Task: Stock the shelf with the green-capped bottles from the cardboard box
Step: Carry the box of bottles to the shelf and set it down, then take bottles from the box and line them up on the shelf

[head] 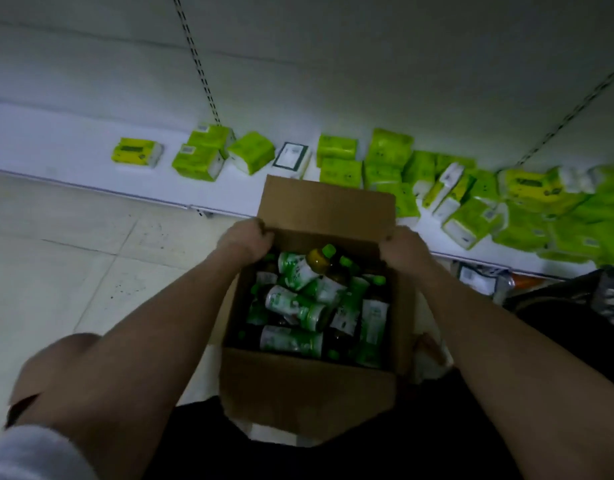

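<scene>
The single head-worn view looks steeply down, close over the open cardboard box [312, 382], toward the low shelf [91, 140].

- A pale tiled floor [73, 244], speckled with dark spots, is seen at the left.
- A white back panel [333, 64] is crossed by slotted metal uprights [198, 64].
- Dim, greenish light is cast throughout.
- Green tissue packs [388, 147] are scattered along the low white shelf [56, 140].

My bottle labels [295, 303] are too blurred to read; green packs [596, 216] run off the right edge.
</scene>
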`<action>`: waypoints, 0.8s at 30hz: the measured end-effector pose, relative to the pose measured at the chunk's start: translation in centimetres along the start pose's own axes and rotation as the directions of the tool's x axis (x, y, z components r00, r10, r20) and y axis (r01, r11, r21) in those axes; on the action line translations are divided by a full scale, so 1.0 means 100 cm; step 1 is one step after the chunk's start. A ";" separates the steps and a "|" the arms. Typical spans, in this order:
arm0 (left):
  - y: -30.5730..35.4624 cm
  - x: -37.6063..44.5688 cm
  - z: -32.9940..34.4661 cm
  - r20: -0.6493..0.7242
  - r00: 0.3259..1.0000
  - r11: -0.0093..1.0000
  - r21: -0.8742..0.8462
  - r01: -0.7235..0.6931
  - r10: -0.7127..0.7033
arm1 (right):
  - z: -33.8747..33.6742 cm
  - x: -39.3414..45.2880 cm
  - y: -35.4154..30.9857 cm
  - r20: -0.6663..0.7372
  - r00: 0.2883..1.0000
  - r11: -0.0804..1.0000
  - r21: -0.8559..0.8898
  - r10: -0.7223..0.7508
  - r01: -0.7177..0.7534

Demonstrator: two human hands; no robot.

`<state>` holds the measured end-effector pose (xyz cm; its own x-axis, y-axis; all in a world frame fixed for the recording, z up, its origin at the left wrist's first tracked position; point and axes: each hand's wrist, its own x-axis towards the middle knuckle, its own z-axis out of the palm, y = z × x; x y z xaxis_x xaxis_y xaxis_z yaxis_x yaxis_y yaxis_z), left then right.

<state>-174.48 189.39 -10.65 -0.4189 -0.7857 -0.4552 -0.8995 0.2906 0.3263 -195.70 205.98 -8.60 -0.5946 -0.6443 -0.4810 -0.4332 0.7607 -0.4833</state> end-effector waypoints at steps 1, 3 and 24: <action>0.006 -0.016 0.000 0.011 0.999 1.000 0.001 -0.031 0.031 | 0.000 -0.009 -0.004 -0.030 0.998 0.998 0.019 -0.051 0.052; 0.013 -0.045 0.003 0.030 0.995 0.995 -0.005 -0.097 0.097 | 0.005 -0.023 -0.005 0.023 0.992 0.991 0.042 -0.124 0.123; -0.010 -0.173 0.065 -0.037 0.999 0.998 -0.058 0.022 -0.025 | 0.053 -0.120 0.052 0.174 0.971 0.987 0.040 -0.161 0.157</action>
<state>-167.18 206.27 -8.49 -0.3917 -0.8124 -0.4320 -0.8999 0.2405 0.3638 -187.23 217.29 -9.20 -0.3901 -0.7624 -0.5163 -0.4936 0.6465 -0.5817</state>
